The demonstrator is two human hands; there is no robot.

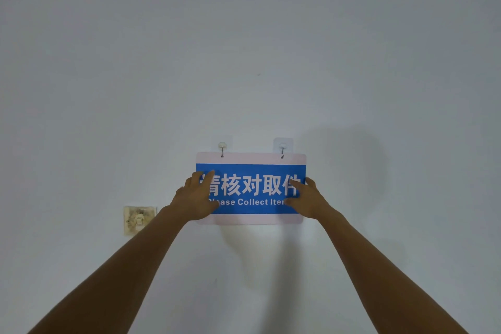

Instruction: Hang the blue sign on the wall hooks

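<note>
The blue sign (250, 188), white-bordered with white Chinese characters and English text, lies flat against the wall. Two small metal loops at its top edge sit on the left hook (222, 146) and the right hook (282, 147), both on clear adhesive pads. My left hand (198, 196) grips the sign's left edge, fingers over its face. At the sign's right edge, my right hand (307, 198) holds it the same way. Both arms reach up from below.
A stained, yellowed wall switch (139, 219) sits low to the left of the sign, beside my left forearm. The rest of the view is plain white wall, with shadows under and right of the sign.
</note>
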